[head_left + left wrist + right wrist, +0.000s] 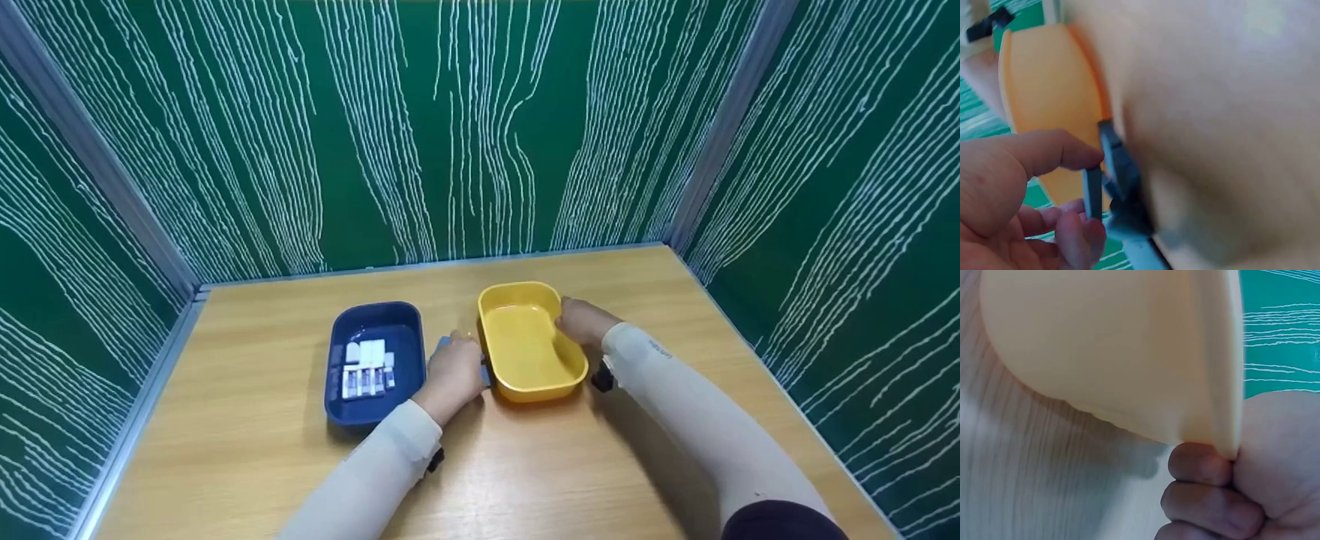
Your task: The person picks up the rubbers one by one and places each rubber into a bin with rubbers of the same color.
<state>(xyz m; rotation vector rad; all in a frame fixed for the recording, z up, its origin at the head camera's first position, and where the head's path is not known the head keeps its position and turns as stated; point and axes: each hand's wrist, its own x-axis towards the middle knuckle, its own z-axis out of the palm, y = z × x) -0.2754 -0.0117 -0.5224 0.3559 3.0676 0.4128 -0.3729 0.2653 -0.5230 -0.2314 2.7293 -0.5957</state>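
A yellow tray (532, 341) stands on the table to the right of the middle. My right hand (585, 322) grips its right rim; in the right wrist view curled fingers (1213, 512) lie under the tray's edge. My left hand (454, 367) is low at the tray's left side. Between its fingertips it pinches a small flat blue-grey piece (1093, 192). Right behind that, several dark blue pieces (1120, 163) lie along the yellow tray's outer wall; their kind is blurred. From above, the hand covers most of these, and a bit of light blue (442, 343) shows past it.
A dark blue tray (409, 330) stands left of my left hand. Inside it, several white blocks (371, 352) and white-and-blue erasers (364, 382) lie in rows. Green panels (360, 247) with white lines and grey metal posts (694, 180) wall in the wooden table (247, 450).
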